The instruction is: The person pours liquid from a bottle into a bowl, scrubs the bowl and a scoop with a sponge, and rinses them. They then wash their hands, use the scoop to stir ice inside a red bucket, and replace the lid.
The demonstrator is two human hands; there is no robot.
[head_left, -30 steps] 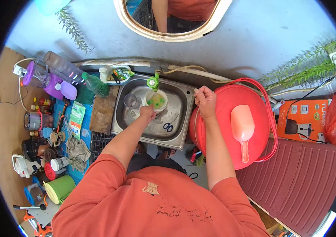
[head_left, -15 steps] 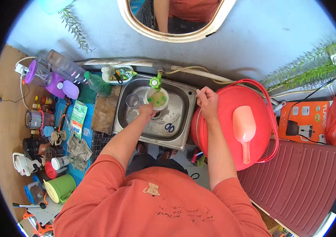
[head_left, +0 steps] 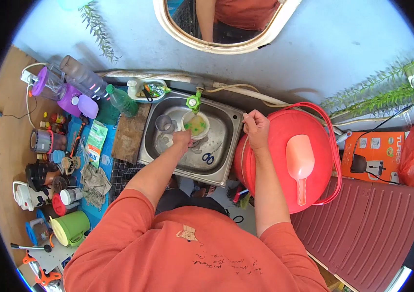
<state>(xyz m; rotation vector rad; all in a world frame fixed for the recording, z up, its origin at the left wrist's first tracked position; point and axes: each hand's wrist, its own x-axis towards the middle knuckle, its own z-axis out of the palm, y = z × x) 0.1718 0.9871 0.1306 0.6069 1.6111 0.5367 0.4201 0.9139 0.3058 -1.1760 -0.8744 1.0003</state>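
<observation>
Here left hand (head_left: 182, 137) grips bowl (head_left: 196, 124) rim under green tap (head_left: 193, 101).

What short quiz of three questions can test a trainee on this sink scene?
1. True or false: the pink scoop lies inside the sink.
2. What does the left hand hold under the green tap? A) bowl B) sponge C) knife
3. Fill in: the scissors lie in the ___.
Key: 1 false, it lies on the red lid; 2 A; 3 sink.
</observation>
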